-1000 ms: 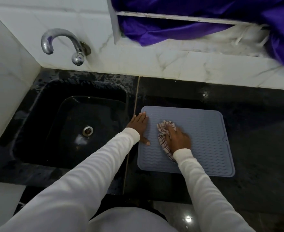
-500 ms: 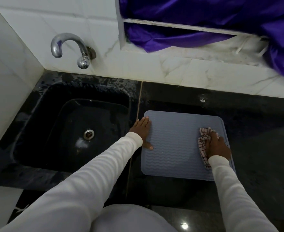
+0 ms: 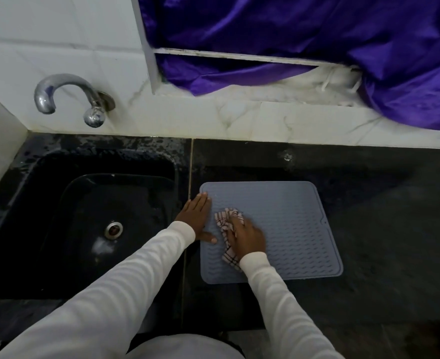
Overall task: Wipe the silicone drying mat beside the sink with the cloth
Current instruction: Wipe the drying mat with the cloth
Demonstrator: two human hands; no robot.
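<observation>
Right now your right hand (image 3: 247, 235) presses a crumpled red-and-white checked cloth (image 3: 228, 220) onto the left part of the grey ribbed silicone drying mat (image 3: 286, 229), fingers curled over it (slightly blurred). Your left hand (image 3: 197, 216) lies flat, fingers spread, on the mat's left edge. That mat sits on the black stone counter (image 3: 382, 229), just right of the black sink (image 3: 84, 216).

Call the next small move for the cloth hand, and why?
Probably sweep the cloth rightward across the mat. The right hand presses it near the mat's left side, beside the left hand pinning that edge; the ridged area to the right lies uncovered.
</observation>
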